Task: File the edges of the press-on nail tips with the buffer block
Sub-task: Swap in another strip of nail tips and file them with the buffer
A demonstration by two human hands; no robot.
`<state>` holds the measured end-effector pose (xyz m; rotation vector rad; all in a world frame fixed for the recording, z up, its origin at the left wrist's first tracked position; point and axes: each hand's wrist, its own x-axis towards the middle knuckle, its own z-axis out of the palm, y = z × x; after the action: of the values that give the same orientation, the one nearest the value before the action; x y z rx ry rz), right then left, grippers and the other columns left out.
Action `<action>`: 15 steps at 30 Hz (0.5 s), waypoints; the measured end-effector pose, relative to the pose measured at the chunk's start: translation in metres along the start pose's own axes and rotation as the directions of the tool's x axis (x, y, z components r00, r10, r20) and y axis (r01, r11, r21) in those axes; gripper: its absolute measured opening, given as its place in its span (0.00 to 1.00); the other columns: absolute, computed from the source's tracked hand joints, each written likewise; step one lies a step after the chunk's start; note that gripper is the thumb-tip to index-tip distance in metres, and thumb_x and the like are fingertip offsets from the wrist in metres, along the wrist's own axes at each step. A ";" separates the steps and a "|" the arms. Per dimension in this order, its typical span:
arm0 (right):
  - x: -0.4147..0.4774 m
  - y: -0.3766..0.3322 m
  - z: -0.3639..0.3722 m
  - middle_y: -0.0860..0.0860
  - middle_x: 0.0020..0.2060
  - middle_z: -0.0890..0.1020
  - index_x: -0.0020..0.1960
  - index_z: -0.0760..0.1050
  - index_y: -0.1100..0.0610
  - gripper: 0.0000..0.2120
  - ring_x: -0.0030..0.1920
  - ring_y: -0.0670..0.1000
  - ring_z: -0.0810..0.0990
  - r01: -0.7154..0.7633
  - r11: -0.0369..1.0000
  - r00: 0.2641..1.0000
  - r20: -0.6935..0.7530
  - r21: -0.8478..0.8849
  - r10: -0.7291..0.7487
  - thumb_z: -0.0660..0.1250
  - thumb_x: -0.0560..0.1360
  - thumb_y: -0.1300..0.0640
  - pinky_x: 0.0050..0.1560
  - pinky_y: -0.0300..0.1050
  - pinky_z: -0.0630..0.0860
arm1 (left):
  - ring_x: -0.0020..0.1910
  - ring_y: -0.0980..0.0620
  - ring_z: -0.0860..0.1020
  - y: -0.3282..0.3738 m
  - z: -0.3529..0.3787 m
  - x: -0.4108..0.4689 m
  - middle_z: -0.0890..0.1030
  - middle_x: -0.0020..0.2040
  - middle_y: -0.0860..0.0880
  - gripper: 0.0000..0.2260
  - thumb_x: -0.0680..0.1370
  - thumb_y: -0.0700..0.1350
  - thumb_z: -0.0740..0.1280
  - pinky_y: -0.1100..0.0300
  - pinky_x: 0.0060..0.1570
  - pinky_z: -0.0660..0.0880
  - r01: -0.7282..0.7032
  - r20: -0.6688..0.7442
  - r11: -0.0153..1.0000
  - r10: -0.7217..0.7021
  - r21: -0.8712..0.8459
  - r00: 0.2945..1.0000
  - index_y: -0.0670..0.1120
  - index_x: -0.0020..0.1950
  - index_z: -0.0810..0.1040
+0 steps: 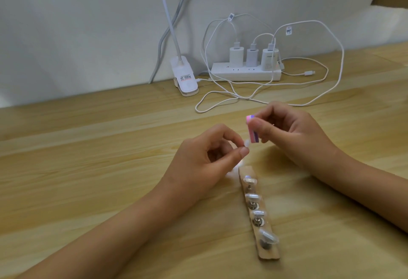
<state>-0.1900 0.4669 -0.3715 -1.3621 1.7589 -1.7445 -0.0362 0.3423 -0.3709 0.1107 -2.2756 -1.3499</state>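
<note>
**Q:** Head view. What do the two hands hold?

**A:** The left hand [198, 159] pinches one small white press-on nail tip [246, 143] between thumb and forefinger, with the other fingers curled beneath. The right hand [291, 128] grips the pink-and-purple buffer block [253, 135] between thumb and fingers. The block stands nearly upright. Both hands are raised above the wooden surface [88, 146].

**Q:** How do block and tip lie to each other?

**A:** The lower end of the block sits just beside the pinched tip, in the gap between the two hands. Whether they actually touch cannot be told.

**Q:** Where are the other tips?

**A:** Four mounted nail tips [252, 197] sit in a row on small metal stands along a wooden holder strip [268, 254]. The strip lies on the surface nearer the person than the hands, between the two forearms. Its far end is just below the left thumb.

**Q:** And beyond the hands?

**A:** A white power strip [245, 72] carrying three chargers [236, 55] stands against the wall. Looped white cables [220, 102] trail from it toward the right hand. A white clip lamp base [184, 77] stands beyond the left hand.
</note>
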 end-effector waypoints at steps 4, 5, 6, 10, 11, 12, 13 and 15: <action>0.003 -0.001 -0.006 0.45 0.32 0.81 0.45 0.78 0.59 0.13 0.34 0.40 0.77 -0.036 0.999 0.999 -0.040 0.035 0.037 0.68 0.72 0.49 0.39 0.31 0.74 | 0.34 0.61 0.68 -0.002 -0.004 0.003 0.70 0.35 0.58 0.03 0.72 0.50 0.75 0.71 0.37 0.64 0.055 0.099 0.995 -0.063 0.084 0.993 0.56 0.43 0.83; 0.004 -0.001 -0.005 0.44 0.32 0.81 0.46 0.79 0.59 0.13 0.34 0.40 0.77 -0.044 0.998 0.999 -0.031 0.037 0.045 0.68 0.72 0.49 0.39 0.31 0.74 | 0.36 0.61 0.69 -0.003 -0.004 0.004 0.71 0.38 0.58 0.04 0.71 0.49 0.76 0.72 0.38 0.64 0.065 0.138 0.994 -0.077 0.087 0.987 0.56 0.43 0.84; 0.004 -0.001 -0.005 0.45 0.31 0.81 0.46 0.79 0.60 0.13 0.34 0.40 0.77 -0.048 0.998 0.999 -0.019 0.040 0.048 0.67 0.72 0.49 0.39 0.31 0.74 | 0.38 0.62 0.70 -0.003 -0.004 0.005 0.71 0.39 0.57 0.04 0.71 0.48 0.77 0.72 0.39 0.65 0.069 0.177 0.994 -0.084 0.090 0.981 0.57 0.43 0.85; 0.003 -0.002 -0.002 0.44 0.31 0.81 0.45 0.79 0.58 0.11 0.34 0.39 0.77 -0.054 0.998 0.998 0.017 0.043 0.053 0.67 0.71 0.49 0.38 0.31 0.74 | 0.41 0.62 0.71 -0.004 -0.005 0.006 0.71 0.41 0.58 0.07 0.72 0.46 0.76 0.73 0.40 0.65 0.023 0.267 0.989 -0.062 0.146 0.962 0.59 0.45 0.84; 0.003 -0.002 -0.002 0.44 0.32 0.81 0.45 0.79 0.57 0.11 0.34 0.39 0.78 -0.056 0.998 0.998 0.015 0.042 0.056 0.67 0.71 0.49 0.38 0.31 0.74 | 0.40 0.63 0.71 -0.004 -0.005 0.007 0.71 0.41 0.59 0.07 0.71 0.47 0.76 0.73 0.40 0.65 0.034 0.256 0.988 -0.072 0.150 0.964 0.59 0.45 0.84; 0.003 -0.002 -0.003 0.44 0.32 0.81 0.45 0.79 0.57 0.12 0.34 0.39 0.78 -0.060 0.997 0.998 0.008 0.040 0.059 0.67 0.71 0.48 0.38 0.31 0.75 | 0.39 0.63 0.70 -0.005 -0.005 0.007 0.72 0.41 0.59 0.06 0.71 0.47 0.76 0.73 0.39 0.65 0.056 0.228 0.987 -0.090 0.151 0.970 0.58 0.45 0.85; 0.003 -0.002 -0.003 0.44 0.32 0.81 0.45 0.79 0.56 0.12 0.34 0.39 0.78 -0.061 0.997 0.998 -0.001 0.038 0.062 0.66 0.71 0.48 0.38 0.32 0.75 | 0.38 0.64 0.70 -0.006 -0.004 0.007 0.73 0.41 0.58 0.06 0.71 0.47 0.76 0.73 0.39 0.65 0.078 0.191 0.984 -0.108 0.158 0.976 0.57 0.46 0.85; 0.004 0.000 -0.004 0.44 0.35 0.82 0.46 0.79 0.55 0.12 0.37 0.40 0.79 -0.063 0.997 0.998 -0.024 0.044 0.064 0.66 0.72 0.47 0.40 0.34 0.76 | 0.37 0.64 0.70 -0.007 -0.004 0.007 0.74 0.41 0.57 0.06 0.71 0.47 0.77 0.72 0.39 0.66 0.093 0.140 0.976 -0.122 0.197 0.983 0.55 0.47 0.85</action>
<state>-0.1950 0.4668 -0.3688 -1.2587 1.7478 -1.7624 -0.0418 0.3334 -0.3733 0.2038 -2.5575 -1.2276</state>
